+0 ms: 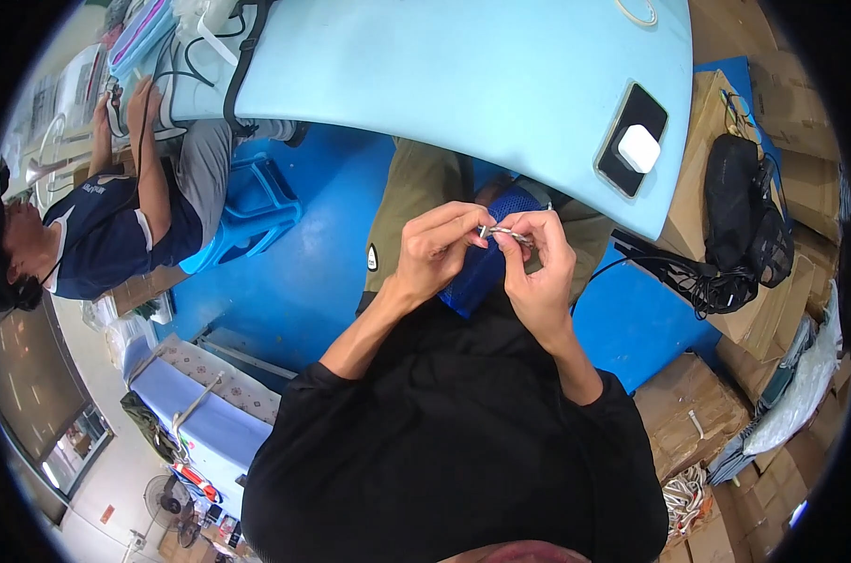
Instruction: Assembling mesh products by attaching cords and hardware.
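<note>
Barely visible between the fingers (455,218): a thin greyish cord (502,231).

Up on the pale blue counter (463,70), a black phone (638,111) is laid flat near the right end, and a rounded white case (639,148) is rested on top of it. Just past that edge, a black bag (733,202) and a tangle of black cables (726,289) are carried by a cardboard box (690,211). Across to the left, the counter is crossed by 1 black strap (244,61), and 1 co-worker (102,225) is seen by a blue stool (257,211). Lower left, a fan (167,497) is glimpsed.
</note>
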{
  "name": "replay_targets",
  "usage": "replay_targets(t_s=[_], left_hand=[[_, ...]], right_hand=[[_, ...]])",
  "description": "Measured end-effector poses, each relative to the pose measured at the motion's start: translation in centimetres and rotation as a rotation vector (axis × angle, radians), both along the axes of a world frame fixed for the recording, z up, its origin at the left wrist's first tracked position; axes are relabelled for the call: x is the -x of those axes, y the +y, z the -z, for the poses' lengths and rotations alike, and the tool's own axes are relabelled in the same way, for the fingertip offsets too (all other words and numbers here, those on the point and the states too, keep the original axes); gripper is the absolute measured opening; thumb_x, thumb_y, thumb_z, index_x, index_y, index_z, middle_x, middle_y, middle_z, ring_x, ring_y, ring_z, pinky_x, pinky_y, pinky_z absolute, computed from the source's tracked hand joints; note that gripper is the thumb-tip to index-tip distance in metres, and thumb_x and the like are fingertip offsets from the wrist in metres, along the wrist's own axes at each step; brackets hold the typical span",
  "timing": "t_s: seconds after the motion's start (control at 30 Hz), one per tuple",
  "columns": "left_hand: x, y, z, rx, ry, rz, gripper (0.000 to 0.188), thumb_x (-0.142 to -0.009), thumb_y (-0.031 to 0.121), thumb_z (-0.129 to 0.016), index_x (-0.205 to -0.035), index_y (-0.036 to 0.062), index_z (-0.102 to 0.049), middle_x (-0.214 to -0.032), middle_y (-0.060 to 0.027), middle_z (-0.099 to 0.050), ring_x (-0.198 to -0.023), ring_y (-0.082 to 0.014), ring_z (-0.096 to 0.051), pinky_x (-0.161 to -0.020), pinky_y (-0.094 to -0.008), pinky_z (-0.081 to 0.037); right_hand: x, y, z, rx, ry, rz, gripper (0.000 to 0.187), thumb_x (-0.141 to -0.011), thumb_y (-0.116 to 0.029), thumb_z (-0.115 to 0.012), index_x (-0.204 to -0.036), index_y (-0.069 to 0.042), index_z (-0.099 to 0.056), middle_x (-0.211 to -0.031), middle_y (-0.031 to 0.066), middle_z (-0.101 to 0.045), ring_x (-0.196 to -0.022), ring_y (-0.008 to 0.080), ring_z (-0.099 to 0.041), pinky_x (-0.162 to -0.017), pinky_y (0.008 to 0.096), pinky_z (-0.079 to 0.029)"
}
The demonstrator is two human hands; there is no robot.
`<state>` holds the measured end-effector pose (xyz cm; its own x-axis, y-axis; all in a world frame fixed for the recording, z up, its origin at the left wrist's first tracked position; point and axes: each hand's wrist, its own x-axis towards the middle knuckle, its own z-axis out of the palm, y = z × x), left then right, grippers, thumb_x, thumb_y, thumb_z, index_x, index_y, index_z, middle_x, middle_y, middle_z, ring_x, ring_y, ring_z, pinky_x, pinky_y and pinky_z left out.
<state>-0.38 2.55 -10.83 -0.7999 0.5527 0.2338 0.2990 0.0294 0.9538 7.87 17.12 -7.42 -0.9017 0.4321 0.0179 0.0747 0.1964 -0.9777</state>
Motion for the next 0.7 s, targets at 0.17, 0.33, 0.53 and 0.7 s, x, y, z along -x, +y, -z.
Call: replay_targets(t_s=[0.17,0.33,0.53,0.7], left_hand=[[-0.3,-0.1,-0.1,-0.007,0.005,-0.018,0.028,-0.085,-0.024,-0.059,-0.103,-0.0066,-0.072,-0.098,-0.0131,-0.072,-0.078,-0.0160,-0.071,-0.068,-0.0252,-0.059],[-0.4,-0.4,0.2,0.007,0.038,-0.036,0.031,-0.083,-0.026,-0.056,-0.102,-0.0062,-0.072,-0.098,-0.0126,-0.073,-0.078,-0.0164,-0.072,-0.068,-0.0252,-0.060],[-0.4,-0.5,0.0,0.011,0.029,-0.009,0.035,-0.077,-0.024,-0.061,-0.103,-0.0041,-0.072,-0.099,-0.0129,-0.072,-0.079,-0.0198,-0.072,-0.066,-0.0280,-0.061],[-0.2,-0.7,0.6,-0.009,0.092,0.017,0.035,-0.080,-0.025,-0.060,-0.105,-0.0042,-0.073,-0.097,-0.0132,-0.070,-0.080,-0.0200,-0.072,-0.066,-0.0285,-0.062]], right_hand=[[0.2,-0.4,-0.5,-0.068,0.021,0.008,0.015,-0.091,0.007,-0.070,-0.092,-0.001,-0.058,-0.090,0.0070,-0.068,-0.068,0.0099,-0.054,-0.060,0.0248,-0.043],[0.2,0.1,-0.4,0.049,-0.047,-0.052,0.016,-0.090,0.005,-0.073,-0.089,0.000,-0.058,-0.087,0.0056,-0.068,-0.070,0.0086,-0.055,-0.061,0.0244,-0.043],[-0.1,0.6,0.2,0.299,-0.110,-0.057,0.019,-0.089,0.005,-0.076,-0.088,-0.002,-0.059,-0.086,0.0025,-0.069,-0.077,0.0063,-0.061,-0.065,0.0220,-0.047],[0.3,0.7,0.1,0.433,-0.116,-0.081,0.019,-0.089,0.006,-0.077,-0.087,-0.002,-0.060,-0.086,0.0052,-0.070,-0.081,0.0096,-0.068,-0.078,0.0249,-0.057]])
